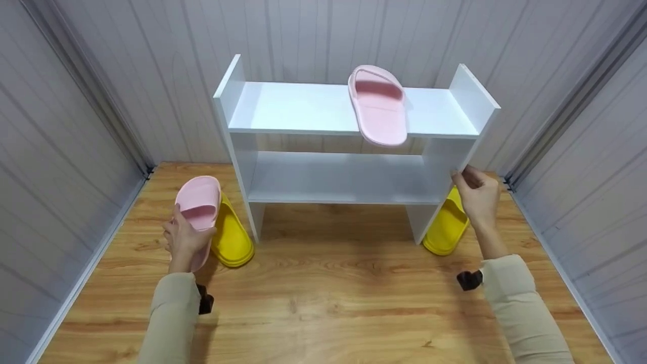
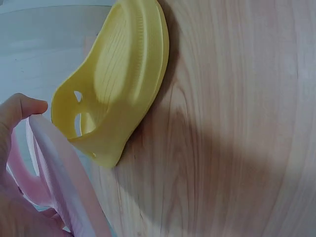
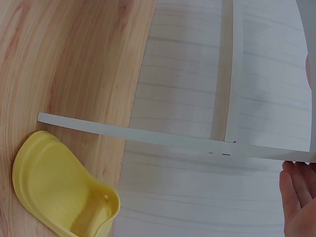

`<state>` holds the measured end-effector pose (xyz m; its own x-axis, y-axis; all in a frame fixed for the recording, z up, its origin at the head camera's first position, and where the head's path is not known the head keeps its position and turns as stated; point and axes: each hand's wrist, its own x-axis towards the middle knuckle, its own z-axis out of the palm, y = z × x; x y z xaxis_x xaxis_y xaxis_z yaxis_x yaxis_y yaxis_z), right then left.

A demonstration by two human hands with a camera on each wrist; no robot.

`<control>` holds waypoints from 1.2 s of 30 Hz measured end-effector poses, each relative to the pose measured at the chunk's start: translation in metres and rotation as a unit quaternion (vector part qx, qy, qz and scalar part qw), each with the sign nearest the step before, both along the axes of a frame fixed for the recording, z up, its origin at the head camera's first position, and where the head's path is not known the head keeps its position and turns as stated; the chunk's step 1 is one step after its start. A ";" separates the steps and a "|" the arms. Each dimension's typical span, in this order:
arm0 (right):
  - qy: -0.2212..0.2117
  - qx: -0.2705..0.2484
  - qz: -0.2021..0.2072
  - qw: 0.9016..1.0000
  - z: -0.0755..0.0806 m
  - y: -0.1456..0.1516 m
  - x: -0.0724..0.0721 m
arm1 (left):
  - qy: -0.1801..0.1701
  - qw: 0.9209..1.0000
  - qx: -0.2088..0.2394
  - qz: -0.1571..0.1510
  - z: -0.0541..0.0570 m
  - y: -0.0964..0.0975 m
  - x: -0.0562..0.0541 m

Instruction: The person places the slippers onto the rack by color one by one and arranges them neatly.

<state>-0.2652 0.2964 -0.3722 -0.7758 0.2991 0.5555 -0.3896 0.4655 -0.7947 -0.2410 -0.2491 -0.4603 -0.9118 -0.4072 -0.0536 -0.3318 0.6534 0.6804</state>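
My left hand (image 1: pixel 184 237) grips a pink slipper (image 1: pixel 199 194) at the left of the white shelf rack (image 1: pixel 343 177). In the left wrist view the thumb (image 2: pixel 27 104) lies at the edge of that slipper (image 2: pixel 64 173). A yellow slipper (image 1: pixel 231 237) sits just right of it on the floor. My right hand (image 1: pixel 480 197) holds the front edge of the rack's right side panel, thumb at the edge and fingers (image 3: pixel 296 187) along the outer face. Below that hand lies another yellow slipper (image 1: pixel 446 227), partly hidden in the head view.
A second pink slipper (image 1: pixel 379 108) lies on the top shelf (image 1: pixel 298 108), its end jutting past the front edge. The lower shelf (image 1: pixel 343 177) spans between the side panels. Ribbed pale walls (image 1: pixel 313 40) enclose the wood-patterned floor (image 1: pixel 323 303) at the back and both sides.
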 end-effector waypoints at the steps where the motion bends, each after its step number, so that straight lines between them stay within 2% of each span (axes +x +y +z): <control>1: -0.001 -0.001 0.002 1.000 0.000 0.000 0.000 | -0.001 1.000 0.000 -0.005 0.000 0.001 -0.001; 5: -0.001 0.000 0.006 1.000 0.002 0.000 0.001 | -0.006 1.000 -0.003 -0.025 0.001 0.002 -0.004; 12: 0.005 0.012 0.004 1.000 0.020 -0.015 0.017 | -0.027 0.998 -0.007 -0.061 0.003 0.002 -0.005; 15: 0.003 0.017 -0.003 1.000 0.013 -0.010 0.010 | -0.033 0.996 -0.015 -0.081 0.003 -0.001 -0.004; 19: -0.011 0.011 -0.011 1.000 0.003 -0.001 0.000 | -0.047 0.990 -0.018 -0.129 0.005 -0.010 -0.001; 23: -0.016 0.005 -0.007 1.000 0.003 -0.001 0.001 | -0.061 0.982 -0.002 -0.177 0.009 -0.018 0.003; 27: -0.015 0.008 -0.005 1.000 0.002 0.000 0.001 | -0.078 0.973 0.084 -0.199 0.011 -0.025 0.009; 30: -0.016 0.010 -0.007 1.000 0.002 0.000 0.001 | -0.086 0.959 0.175 -0.204 0.010 -0.029 0.014; 31: -0.016 0.010 -0.006 1.000 0.002 0.001 0.001 | -0.088 0.957 0.181 -0.211 0.010 -0.030 0.015; 34: -0.007 0.010 -0.001 1.000 0.002 0.001 0.000 | -0.079 0.953 0.150 -0.252 0.008 -0.034 0.018; 36: 0.001 0.008 0.005 1.000 0.003 0.001 0.000 | -0.077 0.952 0.105 -0.278 0.008 -0.037 0.019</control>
<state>-0.2649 0.2975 -0.3696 -0.7777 0.2828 0.5614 -0.3955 0.4740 -0.7867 -0.2218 -0.2858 -0.4524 -0.9579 0.1703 -0.2312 -0.0811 0.6120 0.7867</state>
